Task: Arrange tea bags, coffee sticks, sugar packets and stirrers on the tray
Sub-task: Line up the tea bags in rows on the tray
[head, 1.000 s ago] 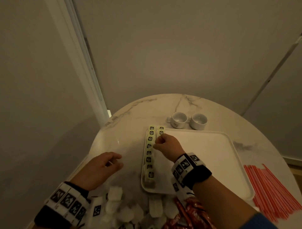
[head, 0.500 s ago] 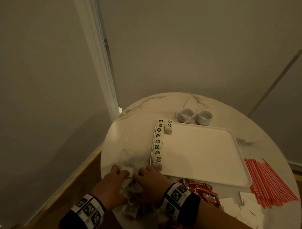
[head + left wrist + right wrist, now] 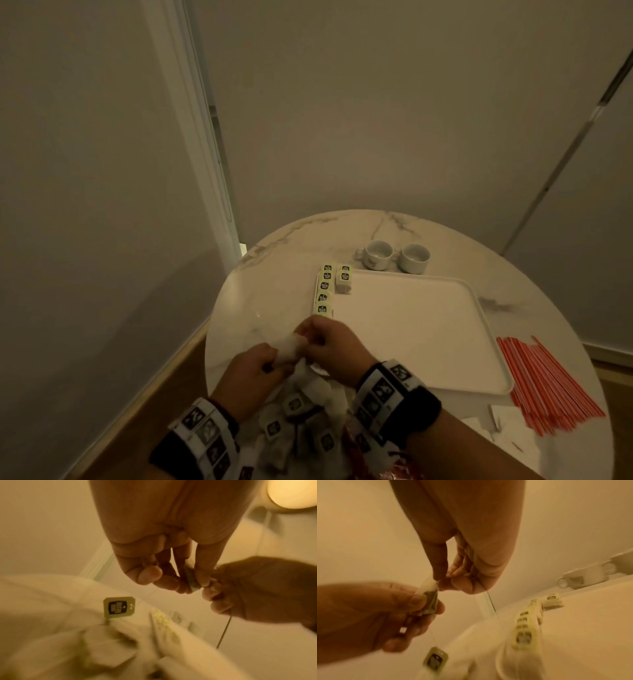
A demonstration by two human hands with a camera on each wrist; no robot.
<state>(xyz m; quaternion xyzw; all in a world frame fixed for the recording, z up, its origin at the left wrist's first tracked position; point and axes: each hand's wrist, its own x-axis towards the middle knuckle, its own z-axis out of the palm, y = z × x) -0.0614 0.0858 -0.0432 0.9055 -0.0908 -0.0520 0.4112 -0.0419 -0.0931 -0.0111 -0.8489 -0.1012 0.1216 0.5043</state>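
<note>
Hands meet over the loose pile near the table's front edge; left hand [image 3: 255, 365] and right hand [image 3: 334, 346] both pinch one tea bag [image 3: 289, 347], probably untangling its string before it joins the row on the tray [image 3: 445, 389]; a second ago the right was up at that row.

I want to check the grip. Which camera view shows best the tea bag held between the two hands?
The right wrist view: the tea bag is close, pinched by both hands, its tag hanging on a string. In the left wrist view it is edge-on, mostly hidden. The head view shows a small pale lump.
</note>
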